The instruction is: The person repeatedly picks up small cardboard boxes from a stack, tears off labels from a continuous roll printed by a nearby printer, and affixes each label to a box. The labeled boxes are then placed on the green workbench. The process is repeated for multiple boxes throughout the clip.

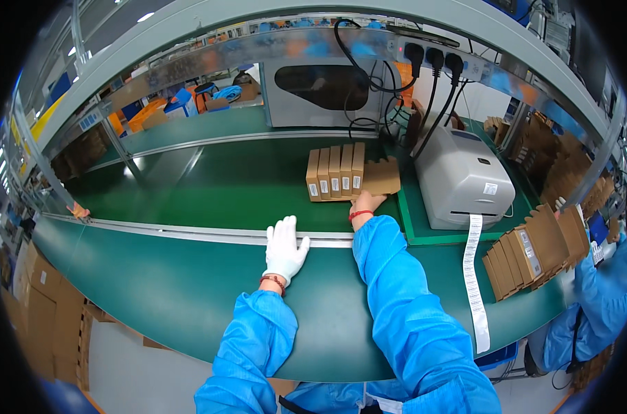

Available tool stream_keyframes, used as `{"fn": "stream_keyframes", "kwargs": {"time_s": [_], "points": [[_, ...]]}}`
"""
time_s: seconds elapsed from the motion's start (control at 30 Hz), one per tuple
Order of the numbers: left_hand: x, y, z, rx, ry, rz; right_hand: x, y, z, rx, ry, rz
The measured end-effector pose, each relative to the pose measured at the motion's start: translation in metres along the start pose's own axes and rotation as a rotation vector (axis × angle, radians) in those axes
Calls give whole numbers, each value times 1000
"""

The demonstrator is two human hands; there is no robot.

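My left hand (284,250), in a white glove, lies flat with its fingers apart by the metal rail (251,238) along the belt's near edge. Bare and with a red cord at the wrist, my right hand (366,203) grips the near edge of a brown cardboard tray (382,177); its fingertips are partly hidden by the tray. Several slim brown boxes (335,172) with small white labels stand side by side in the left part of this tray. The tray rests on the green belt (210,186), close to its right end.
A grey label printer (459,176) stands at the right, a long label strip (473,276) hanging from it over the table. Beyond it is another carton of slim boxes (527,255), near a co-worker's blue sleeve (606,290). Plugs and cables (434,62) hang from the overhead frame.
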State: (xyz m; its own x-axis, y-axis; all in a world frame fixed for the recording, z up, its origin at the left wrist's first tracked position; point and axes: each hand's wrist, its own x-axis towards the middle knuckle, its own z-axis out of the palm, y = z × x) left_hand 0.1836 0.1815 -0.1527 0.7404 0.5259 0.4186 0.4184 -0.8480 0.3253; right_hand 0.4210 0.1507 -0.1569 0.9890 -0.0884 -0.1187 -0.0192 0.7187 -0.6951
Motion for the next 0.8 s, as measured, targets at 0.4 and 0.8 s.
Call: {"fn": "stream_keyframes", "kwargs": {"time_s": [0.4,0.8], "points": [[61,17,28,92,-145,22,2,-111,-48,-425,-426,458],[32,24,30,99,-21,198,-90,-377,-163,-1155,-815,-508]]}}
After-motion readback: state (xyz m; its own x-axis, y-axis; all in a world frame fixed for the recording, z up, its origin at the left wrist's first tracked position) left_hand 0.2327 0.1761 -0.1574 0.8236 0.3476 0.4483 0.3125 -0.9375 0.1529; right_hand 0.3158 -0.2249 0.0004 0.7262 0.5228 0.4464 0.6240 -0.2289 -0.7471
